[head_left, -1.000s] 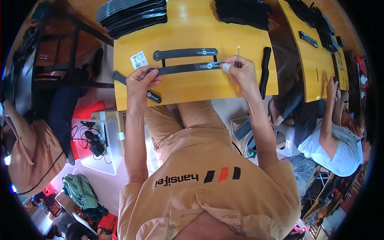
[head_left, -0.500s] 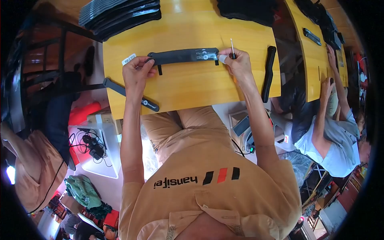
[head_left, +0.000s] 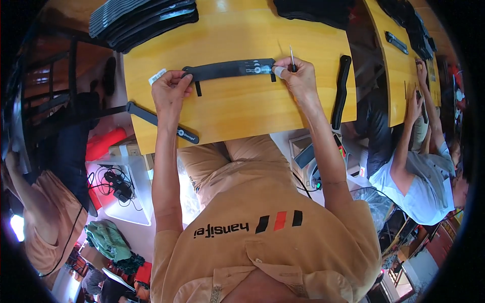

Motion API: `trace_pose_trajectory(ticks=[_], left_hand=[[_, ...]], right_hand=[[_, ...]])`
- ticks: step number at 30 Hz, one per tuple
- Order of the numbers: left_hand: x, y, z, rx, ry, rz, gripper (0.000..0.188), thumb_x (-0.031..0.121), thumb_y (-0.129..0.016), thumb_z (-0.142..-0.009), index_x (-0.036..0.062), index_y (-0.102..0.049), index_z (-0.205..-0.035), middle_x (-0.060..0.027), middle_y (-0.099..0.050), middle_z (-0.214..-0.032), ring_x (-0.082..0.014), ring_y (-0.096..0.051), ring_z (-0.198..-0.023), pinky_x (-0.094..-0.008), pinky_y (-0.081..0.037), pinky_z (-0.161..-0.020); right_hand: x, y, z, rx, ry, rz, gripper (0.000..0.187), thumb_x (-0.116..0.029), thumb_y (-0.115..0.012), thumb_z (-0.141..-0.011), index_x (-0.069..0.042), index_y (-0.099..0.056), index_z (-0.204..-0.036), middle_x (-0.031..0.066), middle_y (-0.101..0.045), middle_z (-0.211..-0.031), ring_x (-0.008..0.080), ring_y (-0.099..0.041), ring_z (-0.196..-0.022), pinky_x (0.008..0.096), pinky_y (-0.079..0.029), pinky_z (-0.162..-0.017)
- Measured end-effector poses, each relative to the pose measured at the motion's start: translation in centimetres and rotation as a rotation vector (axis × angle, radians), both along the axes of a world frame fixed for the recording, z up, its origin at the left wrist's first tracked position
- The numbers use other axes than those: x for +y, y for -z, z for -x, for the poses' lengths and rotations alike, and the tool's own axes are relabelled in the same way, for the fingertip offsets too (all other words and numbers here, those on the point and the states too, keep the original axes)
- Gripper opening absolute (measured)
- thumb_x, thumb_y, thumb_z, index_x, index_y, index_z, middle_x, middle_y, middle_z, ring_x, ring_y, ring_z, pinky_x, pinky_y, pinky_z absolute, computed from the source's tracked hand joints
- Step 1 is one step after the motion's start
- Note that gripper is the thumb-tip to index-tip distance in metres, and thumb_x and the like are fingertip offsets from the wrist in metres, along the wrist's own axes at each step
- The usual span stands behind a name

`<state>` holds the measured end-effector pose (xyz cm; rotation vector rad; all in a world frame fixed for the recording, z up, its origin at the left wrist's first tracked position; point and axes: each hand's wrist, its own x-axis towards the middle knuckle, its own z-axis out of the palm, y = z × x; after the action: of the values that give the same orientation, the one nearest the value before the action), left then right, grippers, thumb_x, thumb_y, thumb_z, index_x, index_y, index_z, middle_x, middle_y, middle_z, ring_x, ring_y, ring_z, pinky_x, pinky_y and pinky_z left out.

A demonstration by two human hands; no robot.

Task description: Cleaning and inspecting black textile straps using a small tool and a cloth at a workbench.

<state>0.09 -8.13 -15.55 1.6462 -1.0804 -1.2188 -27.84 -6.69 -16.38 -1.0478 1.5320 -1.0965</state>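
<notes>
A black strap (head_left: 220,69) with white print near its right end is stretched across the yellow table. My left hand (head_left: 169,96) pinches its left end between thumb and fingers. My right hand (head_left: 302,81) pinches the right end, and also keeps a thin pointed tool (head_left: 292,59), like a small screwdriver or awl, upright in its fingers. White tape wraps a digit of that hand. Two short dark slots or tabs (head_left: 198,89) show just below the strap. By my left fingertips is a white printed label (head_left: 157,76).
Another black strap (head_left: 189,135) lies under my left forearm, and one (head_left: 341,91) lies to the right. Stacked black straps (head_left: 146,22) and a dark pile (head_left: 313,11) occupy the table's far side. A co-worker (head_left: 417,177) works at the adjoining table (head_left: 396,83).
The view has shifted slightly. Both hands keep their hold on the strap's ends, with almost no movement. At the right, the co-worker's hands have changed position a little.
</notes>
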Motion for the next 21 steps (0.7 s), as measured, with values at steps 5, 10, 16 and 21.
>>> trace_pose_trajectory(ticks=[5,10,16,21], left_hand=[[0.03,-0.01,0.07,-0.018,0.006,0.004,0.012,0.004,-0.067,-0.075,-0.0028,-0.061,-0.084,-0.0047,-0.058,-0.066,-0.0082,-0.056,-0.052,-0.0174,-0.044,-0.046],[-0.01,-0.11,0.11,-0.020,0.007,0.003,0.012,0.004,-0.067,-0.075,-0.0031,-0.061,-0.083,-0.0048,-0.058,-0.066,-0.0083,-0.056,-0.052,-0.0174,-0.044,-0.046],[-0.04,0.12,-0.03,-0.015,0.013,0.001,0.012,0.004,-0.067,-0.075,-0.0036,-0.061,-0.083,-0.0050,-0.059,-0.066,-0.0084,-0.055,-0.051,-0.0174,-0.044,-0.046],[-0.04,0.29,-0.11,0.000,0.011,0.010,0.012,0.003,-0.067,-0.075,-0.0039,-0.061,-0.082,-0.0050,-0.059,-0.065,-0.0083,-0.055,-0.050,-0.0175,-0.044,-0.046]], right_hand=[[-0.02,0.33,0.00,0.065,0.013,0.035,0.005,0.001,-0.065,-0.071,0.000,-0.065,-0.075,-0.0025,-0.055,-0.060,0.0037,-0.045,-0.054,0.0184,-0.037,-0.049],[0.07,0.28,0.06,0.029,0.017,0.018,0.007,0.001,-0.065,-0.070,0.001,-0.066,-0.077,-0.0012,-0.056,-0.061,0.0041,-0.046,-0.054,0.0186,-0.037,-0.049],[0.16,0.37,0.26,0.072,0.002,0.005,0.007,0.002,-0.062,-0.071,0.001,-0.066,-0.078,-0.0006,-0.057,-0.062,0.0045,-0.046,-0.054,0.0193,-0.038,-0.050],[0.08,-0.05,-0.05,0.096,0.017,0.032,0.007,0.001,-0.062,-0.071,0.001,-0.066,-0.077,-0.0005,-0.057,-0.061,0.0049,-0.047,-0.054,0.0196,-0.038,-0.050]])
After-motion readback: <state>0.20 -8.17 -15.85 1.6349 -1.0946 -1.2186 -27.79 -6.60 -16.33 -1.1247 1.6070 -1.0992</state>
